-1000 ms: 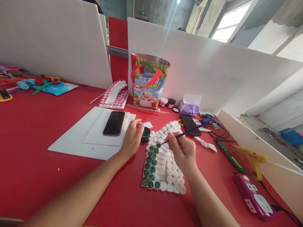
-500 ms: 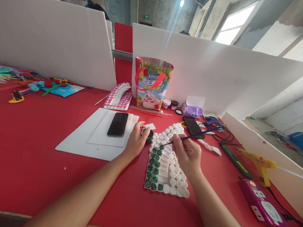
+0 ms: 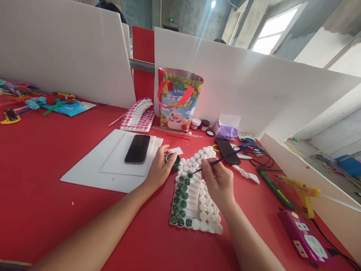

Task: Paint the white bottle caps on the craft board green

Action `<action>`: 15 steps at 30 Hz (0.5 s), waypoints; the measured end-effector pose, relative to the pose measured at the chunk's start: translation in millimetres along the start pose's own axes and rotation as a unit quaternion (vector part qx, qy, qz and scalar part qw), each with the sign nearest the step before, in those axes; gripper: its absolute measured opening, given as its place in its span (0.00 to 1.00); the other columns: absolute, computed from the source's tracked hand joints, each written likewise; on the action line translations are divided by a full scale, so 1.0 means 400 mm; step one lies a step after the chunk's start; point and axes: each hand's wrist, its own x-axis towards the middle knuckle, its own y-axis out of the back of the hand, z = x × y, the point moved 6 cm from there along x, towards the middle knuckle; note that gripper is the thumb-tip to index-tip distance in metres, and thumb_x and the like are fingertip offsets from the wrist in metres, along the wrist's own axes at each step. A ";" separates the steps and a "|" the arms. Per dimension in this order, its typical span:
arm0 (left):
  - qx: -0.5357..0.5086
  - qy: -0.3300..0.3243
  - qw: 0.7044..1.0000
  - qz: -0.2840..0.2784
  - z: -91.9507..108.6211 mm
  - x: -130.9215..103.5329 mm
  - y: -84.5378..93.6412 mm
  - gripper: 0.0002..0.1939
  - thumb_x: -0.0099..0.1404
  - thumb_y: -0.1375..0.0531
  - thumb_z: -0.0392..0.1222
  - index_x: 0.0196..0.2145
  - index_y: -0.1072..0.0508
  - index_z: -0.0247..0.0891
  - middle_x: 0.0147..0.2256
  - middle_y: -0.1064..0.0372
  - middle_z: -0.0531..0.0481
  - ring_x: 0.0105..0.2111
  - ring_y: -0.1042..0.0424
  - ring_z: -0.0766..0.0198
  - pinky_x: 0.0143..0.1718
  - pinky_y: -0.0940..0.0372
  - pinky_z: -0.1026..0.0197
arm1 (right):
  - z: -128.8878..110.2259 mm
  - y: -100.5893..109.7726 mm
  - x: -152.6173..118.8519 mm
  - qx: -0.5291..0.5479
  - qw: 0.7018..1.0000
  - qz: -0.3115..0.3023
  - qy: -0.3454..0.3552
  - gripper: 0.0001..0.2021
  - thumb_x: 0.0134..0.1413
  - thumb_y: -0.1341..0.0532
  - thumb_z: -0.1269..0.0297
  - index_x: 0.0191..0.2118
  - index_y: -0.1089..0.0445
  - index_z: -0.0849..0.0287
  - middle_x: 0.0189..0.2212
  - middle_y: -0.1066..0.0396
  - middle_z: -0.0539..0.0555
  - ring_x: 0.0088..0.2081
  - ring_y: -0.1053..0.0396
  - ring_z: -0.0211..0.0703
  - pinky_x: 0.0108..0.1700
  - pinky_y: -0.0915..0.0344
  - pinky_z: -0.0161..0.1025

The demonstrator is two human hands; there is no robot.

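Note:
My right hand (image 3: 218, 180) is closed around a thin dark paintbrush (image 3: 222, 160). The brush tip is at a green rosette near the upper left of a white craft piece (image 3: 194, 201), which is covered in small rolled rosettes beside a stepped strip. Several rosettes (image 3: 182, 203) along its left side are dark green; the others are white. My left hand (image 3: 161, 165) grips a small dark paint jar (image 3: 173, 162) with green paint inside, held at the craft piece's upper left edge.
Left of the jar, a phone (image 3: 137, 149) lies on white boards (image 3: 84, 169). Behind stand a pink-and-white craft piece (image 3: 138, 116), a printed bag (image 3: 179, 101) and paint jars (image 3: 200, 124). At right are another phone (image 3: 228, 151), a yellow glue gun (image 3: 301, 190) and a purple power strip (image 3: 306, 237).
The whole view has shifted slightly, so things appear a little further left. Both hands keep their holds, and the brush tip stays at the same upper green rosette.

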 end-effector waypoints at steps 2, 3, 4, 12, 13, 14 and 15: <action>-0.001 0.005 1.000 -0.002 -0.002 0.001 0.000 0.24 0.69 0.45 0.58 0.54 0.38 0.39 0.47 0.32 0.42 0.49 0.29 0.53 0.53 0.34 0.49 | -0.004 0.000 0.000 -0.006 1.000 -0.002 0.000 0.16 0.69 0.42 0.53 0.31 0.33 0.57 0.17 0.39 0.45 0.18 0.44 0.33 0.21 0.45 0.33; -0.002 0.009 1.000 -0.002 -0.003 0.001 -0.001 0.24 0.69 0.45 0.58 0.54 0.38 0.39 0.47 0.32 0.42 0.49 0.29 0.53 0.53 0.34 0.49 | -0.007 0.000 0.000 -0.004 1.000 0.003 0.000 0.16 0.69 0.42 0.53 0.32 0.33 0.57 0.17 0.38 0.45 0.18 0.44 0.33 0.21 0.45 0.33; -0.003 0.011 1.000 -0.003 -0.004 0.002 -0.001 0.24 0.69 0.46 0.58 0.54 0.38 0.39 0.47 0.32 0.42 0.49 0.29 0.53 0.52 0.34 0.50 | -0.009 0.000 -0.002 -0.001 1.000 0.005 0.002 0.15 0.69 0.42 0.54 0.32 0.33 0.57 0.17 0.38 0.45 0.18 0.43 0.33 0.21 0.45 0.33; -0.003 0.008 1.000 0.006 -0.017 0.004 -0.003 0.23 0.70 0.45 0.57 0.55 0.37 0.40 0.47 0.31 0.43 0.47 0.27 0.55 0.52 0.33 0.51 | -0.031 -0.029 -0.012 -0.045 0.996 -0.042 0.061 0.11 0.69 0.42 0.61 0.33 0.32 0.57 0.19 0.34 0.46 0.19 0.40 0.33 0.24 0.42 0.33; -0.001 0.008 1.000 0.006 -0.017 0.004 -0.003 0.23 0.70 0.45 0.57 0.55 0.37 0.40 0.48 0.31 0.43 0.46 0.28 0.55 0.52 0.33 0.51 | -0.033 -0.027 -0.012 -0.047 0.996 -0.037 0.066 0.11 0.69 0.42 0.61 0.33 0.32 0.57 0.19 0.34 0.46 0.19 0.39 0.33 0.24 0.42 0.32; 0.000 0.010 1.000 0.006 -0.018 0.004 -0.002 0.23 0.70 0.45 0.57 0.55 0.37 0.40 0.48 0.30 0.43 0.46 0.28 0.55 0.52 0.33 0.50 | -0.033 -0.023 -0.012 -0.044 0.996 -0.030 0.068 0.11 0.69 0.42 0.62 0.33 0.32 0.57 0.19 0.34 0.46 0.19 0.39 0.33 0.24 0.41 0.32; 0.002 0.012 1.000 0.003 -0.018 0.003 -0.002 0.24 0.70 0.45 0.57 0.55 0.38 0.39 0.48 0.31 0.43 0.46 0.28 0.55 0.52 0.33 0.50 | -0.032 -0.018 -0.012 -0.039 0.997 -0.023 0.067 0.10 0.69 0.42 0.62 0.34 0.32 0.57 0.19 0.34 0.46 0.19 0.39 0.33 0.24 0.42 0.32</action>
